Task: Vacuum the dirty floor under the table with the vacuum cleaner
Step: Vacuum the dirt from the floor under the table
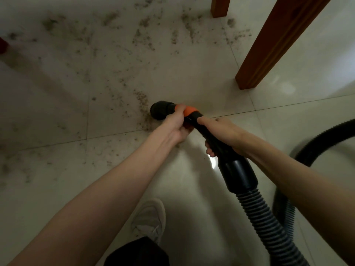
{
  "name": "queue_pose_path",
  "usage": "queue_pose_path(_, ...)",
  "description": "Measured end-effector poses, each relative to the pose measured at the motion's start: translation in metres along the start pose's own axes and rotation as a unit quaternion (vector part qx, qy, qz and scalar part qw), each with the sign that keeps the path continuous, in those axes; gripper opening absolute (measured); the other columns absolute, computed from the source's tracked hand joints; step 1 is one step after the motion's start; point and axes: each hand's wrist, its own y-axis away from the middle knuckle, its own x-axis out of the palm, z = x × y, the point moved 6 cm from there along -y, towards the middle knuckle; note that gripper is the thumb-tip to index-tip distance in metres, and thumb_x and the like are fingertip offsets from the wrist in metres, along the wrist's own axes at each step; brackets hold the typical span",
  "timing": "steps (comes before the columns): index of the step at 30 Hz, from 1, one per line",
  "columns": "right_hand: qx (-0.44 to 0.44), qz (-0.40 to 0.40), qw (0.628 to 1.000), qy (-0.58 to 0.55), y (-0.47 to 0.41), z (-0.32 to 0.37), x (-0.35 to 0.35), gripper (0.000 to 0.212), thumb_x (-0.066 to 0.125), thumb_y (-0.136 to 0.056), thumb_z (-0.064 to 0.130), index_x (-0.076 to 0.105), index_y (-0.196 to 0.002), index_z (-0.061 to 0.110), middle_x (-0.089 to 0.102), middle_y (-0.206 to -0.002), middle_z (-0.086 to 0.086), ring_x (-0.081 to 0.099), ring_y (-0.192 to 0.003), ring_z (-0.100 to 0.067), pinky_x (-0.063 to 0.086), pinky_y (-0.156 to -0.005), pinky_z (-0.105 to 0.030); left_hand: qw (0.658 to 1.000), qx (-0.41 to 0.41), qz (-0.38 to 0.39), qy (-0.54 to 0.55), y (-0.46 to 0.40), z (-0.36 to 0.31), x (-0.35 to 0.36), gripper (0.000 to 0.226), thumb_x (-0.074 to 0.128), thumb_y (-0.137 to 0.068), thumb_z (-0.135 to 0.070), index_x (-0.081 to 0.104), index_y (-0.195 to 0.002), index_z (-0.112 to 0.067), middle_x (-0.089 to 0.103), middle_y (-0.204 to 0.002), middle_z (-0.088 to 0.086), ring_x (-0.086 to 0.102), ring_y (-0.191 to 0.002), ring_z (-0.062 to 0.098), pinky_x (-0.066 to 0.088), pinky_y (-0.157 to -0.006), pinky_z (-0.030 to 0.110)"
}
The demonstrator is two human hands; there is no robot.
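Left hand: grip curled around the orange collar of the vacuum wand, just behind the black nozzle. Right hand: grip wrapped around the black handle tube nearer the body, fingertips showing beneath it. Both grips holding firmly, no gap seen.

Nozzle down at the tiled floor, centre of scene, at the near edge of the dirt. Dirt scattered across the far and left tiles, thickest along the far side. Ribbed black hose running from the handle toward the near right, looping back up along the right edge.

Two wooden table legs standing far right, close to the dirt; nearest leg planted right of the nozzle, apart from it. Pale shoe near centre, dark trouser leg below it.

Table top out of frame. Vacuum body not visible. Dark red object at far left edge cut off, unidentifiable. Contact between nozzle mouth and floor hard to confirm.
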Motion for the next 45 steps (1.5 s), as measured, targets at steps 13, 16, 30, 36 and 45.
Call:
queue_pose_path(13, -0.001, -0.021, 1.000, -0.005, 0.019, -0.012, -0.002, 0.042, 0.047, -0.097, 0.042, 0.051, -0.091, 0.000, 0.052, -0.057, -0.010, 0.049, -0.035, -0.015, 0.043, -0.037, -0.020, 0.997, 0.047, -0.021, -0.065, 0.024, 0.019, 0.004, 0.051, 0.049, -0.094, -0.040, 0.045, -0.126, 0.000, 0.059, -0.116, 0.017, 0.060, -0.105, 0.027, 0.051, -0.090, 0.038)
queue_pose_path(16, 0.002, -0.026, 1.000, -0.003, 0.023, -0.016, -0.009, 0.042, 0.048, -0.097, 0.042, 0.051, -0.089, 0.001, 0.052, -0.057, -0.010, 0.049, -0.033, -0.014, 0.043, -0.037, -0.020, 0.997, 0.063, 0.017, -0.045, 0.024, 0.029, 0.014, 0.040, 0.044, -0.097, -0.035, 0.047, -0.116, 0.000, 0.060, -0.098, 0.013, 0.058, -0.101, 0.026, 0.049, -0.091, 0.038)
queue_pose_path(30, 0.000, -0.180, 0.977, 0.119, 0.054, -0.025, -0.033, 0.054, 0.039, -0.098, 0.048, 0.057, -0.085, -0.002, 0.060, -0.064, -0.011, 0.055, -0.036, -0.013, 0.044, -0.037, -0.020, 0.990, 0.016, 0.128, -0.048, 0.053, 0.048, 0.043, 0.051, 0.047, -0.096, -0.033, 0.041, -0.130, 0.003, 0.058, -0.115, 0.017, 0.058, -0.111, 0.028, 0.049, -0.092, 0.035)
queue_pose_path(36, 0.003, -0.176, 0.981, 0.084, 0.061, -0.032, -0.030, 0.051, 0.042, -0.098, 0.045, 0.056, -0.091, -0.003, 0.058, -0.066, -0.012, 0.056, -0.045, -0.019, 0.047, -0.043, -0.027, 0.988, 0.029, 0.127, -0.085, 0.052, 0.054, 0.044, 0.053, 0.049, -0.095, -0.036, 0.039, -0.131, 0.002, 0.055, -0.115, 0.016, 0.056, -0.114, 0.030, 0.045, -0.101, 0.042)
queue_pose_path(45, 0.042, -0.138, 0.988, 0.049, 0.072, -0.041, -0.039, 0.049, 0.041, -0.099, 0.044, 0.054, -0.092, -0.002, 0.053, -0.063, -0.012, 0.051, -0.038, -0.016, 0.045, -0.039, -0.024, 0.987, -0.006, 0.150, -0.057, 0.062, 0.070, 0.048, 0.050, 0.051, -0.094, -0.033, 0.042, -0.131, 0.000, 0.057, -0.123, 0.017, 0.058, -0.109, 0.027, 0.049, -0.093, 0.035)
